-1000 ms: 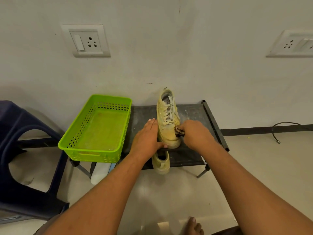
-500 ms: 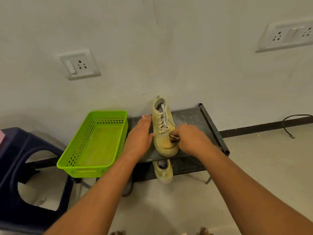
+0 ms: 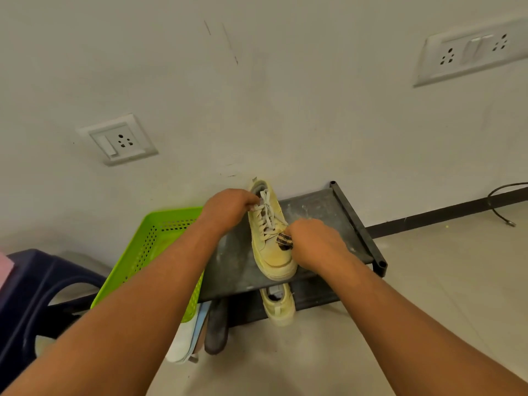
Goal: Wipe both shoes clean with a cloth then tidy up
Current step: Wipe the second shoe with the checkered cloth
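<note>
A pale yellow sneaker (image 3: 270, 252) with white laces lies on the top shelf of a dark metal rack (image 3: 323, 212), toe toward me. My left hand (image 3: 228, 210) grips the shoe near its collar and upper laces. My right hand (image 3: 314, 244) holds a small dark striped cloth (image 3: 284, 241) against the right side of the shoe's forefoot. The second yellow sneaker (image 3: 278, 305) sits on the lower shelf, partly hidden under the top one.
A green perforated basket (image 3: 160, 238) stands on the rack's left end. Other footwear (image 3: 200, 332) sticks out below it. A dark blue plastic stool (image 3: 31, 295) is at the left. A black cable (image 3: 503, 207) lies on the floor by the wall.
My left hand has slid from beside the shoe's toe up to its collar and curled round it. My right hand with the cloth stays at the forefoot. The camera has tilted.
</note>
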